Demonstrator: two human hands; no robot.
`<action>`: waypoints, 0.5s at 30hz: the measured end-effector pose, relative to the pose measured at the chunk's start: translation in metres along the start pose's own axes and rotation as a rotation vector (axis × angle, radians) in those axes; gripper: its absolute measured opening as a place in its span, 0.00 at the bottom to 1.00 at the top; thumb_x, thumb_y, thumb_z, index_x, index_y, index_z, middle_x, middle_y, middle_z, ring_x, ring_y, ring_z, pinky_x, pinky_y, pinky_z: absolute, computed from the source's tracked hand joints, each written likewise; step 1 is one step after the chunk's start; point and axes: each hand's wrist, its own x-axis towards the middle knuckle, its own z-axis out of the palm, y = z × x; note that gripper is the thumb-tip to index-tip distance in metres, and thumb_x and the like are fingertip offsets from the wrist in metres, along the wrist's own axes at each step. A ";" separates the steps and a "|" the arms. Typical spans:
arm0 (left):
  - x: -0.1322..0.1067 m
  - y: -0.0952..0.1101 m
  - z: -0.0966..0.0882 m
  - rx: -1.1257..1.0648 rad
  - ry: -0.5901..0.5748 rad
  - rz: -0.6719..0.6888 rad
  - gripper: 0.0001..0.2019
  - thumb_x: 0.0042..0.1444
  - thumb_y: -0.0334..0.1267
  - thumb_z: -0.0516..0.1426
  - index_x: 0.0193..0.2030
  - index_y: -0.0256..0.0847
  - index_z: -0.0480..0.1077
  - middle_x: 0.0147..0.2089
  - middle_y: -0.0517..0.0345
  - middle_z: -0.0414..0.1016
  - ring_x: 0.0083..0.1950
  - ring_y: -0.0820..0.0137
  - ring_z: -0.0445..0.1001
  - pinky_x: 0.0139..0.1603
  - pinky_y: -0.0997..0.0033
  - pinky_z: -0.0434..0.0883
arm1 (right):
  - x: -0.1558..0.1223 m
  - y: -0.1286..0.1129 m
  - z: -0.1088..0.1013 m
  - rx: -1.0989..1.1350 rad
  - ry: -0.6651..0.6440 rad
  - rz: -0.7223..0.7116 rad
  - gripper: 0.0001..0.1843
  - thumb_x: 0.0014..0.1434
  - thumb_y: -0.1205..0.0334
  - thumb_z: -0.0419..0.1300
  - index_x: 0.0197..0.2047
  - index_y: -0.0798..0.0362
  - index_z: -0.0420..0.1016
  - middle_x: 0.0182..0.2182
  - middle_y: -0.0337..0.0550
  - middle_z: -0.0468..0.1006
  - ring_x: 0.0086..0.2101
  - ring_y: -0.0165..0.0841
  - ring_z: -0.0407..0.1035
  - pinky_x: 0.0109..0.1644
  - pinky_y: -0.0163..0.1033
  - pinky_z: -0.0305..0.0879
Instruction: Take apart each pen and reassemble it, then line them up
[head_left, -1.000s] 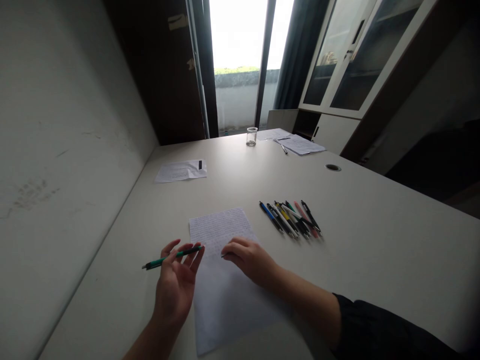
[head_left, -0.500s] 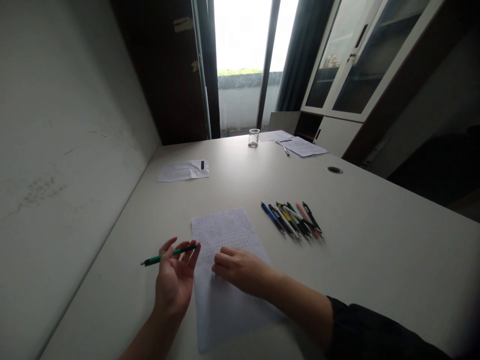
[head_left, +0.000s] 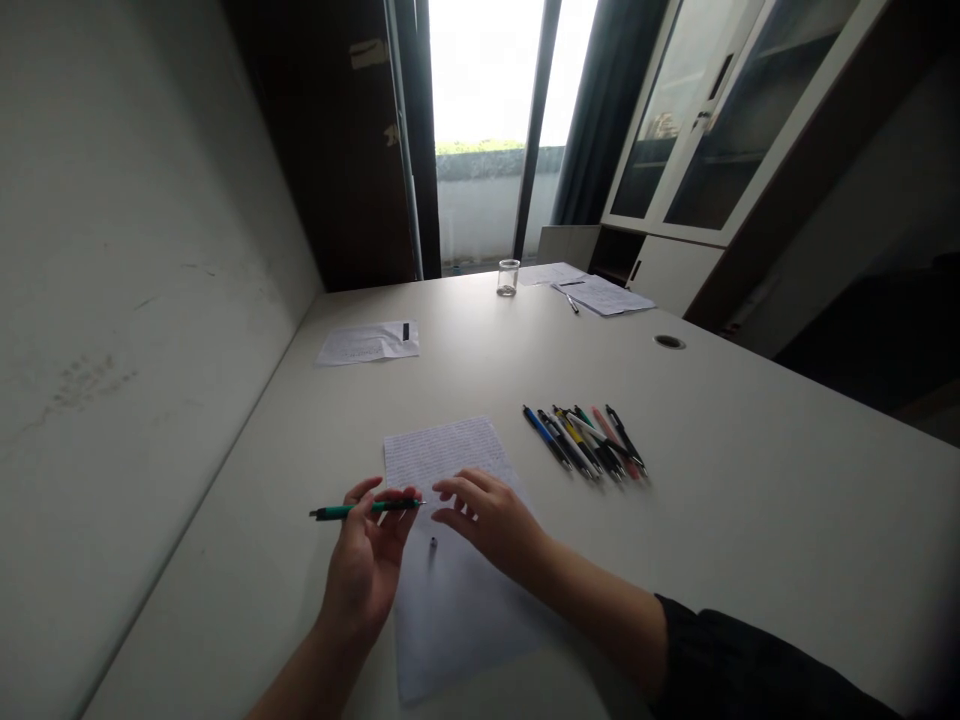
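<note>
My left hand (head_left: 367,560) holds a green and black pen (head_left: 334,513) level between thumb and fingers, its thin end pointing right. Just right of that end, my right hand (head_left: 491,515) hovers with thumb and fingers apart and nothing between them. Beneath both hands lies a sheet of paper (head_left: 465,640), its upper part filled with lines of handwriting. A small dark metallic piece (head_left: 433,544), perhaps a pen tip, stands on the paper just below the right fingertips. Right of the sheet is a cluster of pens (head_left: 585,445) in blue, black, white, yellow, green and pink.
On the white table (head_left: 750,500), a sheet with a dark strip (head_left: 367,342) lies far left. A glass jar (head_left: 508,278) stands at the back edge, beside more papers (head_left: 604,295) with a pen (head_left: 572,304). A round cable hole (head_left: 669,341) is at the right.
My right hand has lifted and its fingers have spread, with the small metallic piece now showing on the paper. My left hand has moved right with the pen, toward the right hand.
</note>
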 end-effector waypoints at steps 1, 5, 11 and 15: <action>-0.001 -0.001 0.000 0.006 -0.015 -0.007 0.11 0.55 0.36 0.60 0.45 0.44 0.68 0.35 0.59 0.77 0.42 0.64 0.80 0.50 0.60 0.76 | 0.000 0.000 0.002 0.010 -0.004 0.012 0.13 0.62 0.55 0.62 0.47 0.51 0.75 0.36 0.44 0.77 0.34 0.32 0.70 0.41 0.37 0.67; -0.002 -0.004 -0.001 0.012 -0.075 -0.033 0.10 0.57 0.37 0.60 0.45 0.44 0.68 0.37 0.58 0.78 0.44 0.64 0.79 0.52 0.59 0.75 | 0.000 0.000 0.006 0.025 0.000 -0.011 0.07 0.63 0.58 0.61 0.41 0.51 0.77 0.35 0.43 0.78 0.37 0.33 0.71 0.44 0.37 0.66; -0.003 -0.004 0.001 0.025 -0.090 -0.050 0.10 0.57 0.37 0.60 0.45 0.44 0.68 0.36 0.58 0.78 0.45 0.64 0.79 0.54 0.58 0.73 | -0.001 0.002 0.007 -0.011 0.035 -0.025 0.05 0.63 0.60 0.61 0.37 0.52 0.76 0.31 0.41 0.78 0.33 0.32 0.70 0.41 0.37 0.65; -0.002 -0.004 0.001 0.024 -0.090 -0.052 0.10 0.56 0.36 0.61 0.44 0.43 0.69 0.36 0.58 0.78 0.45 0.63 0.79 0.53 0.57 0.74 | -0.001 0.002 0.008 -0.032 0.032 -0.055 0.04 0.62 0.61 0.62 0.37 0.52 0.75 0.31 0.41 0.78 0.33 0.32 0.70 0.41 0.37 0.65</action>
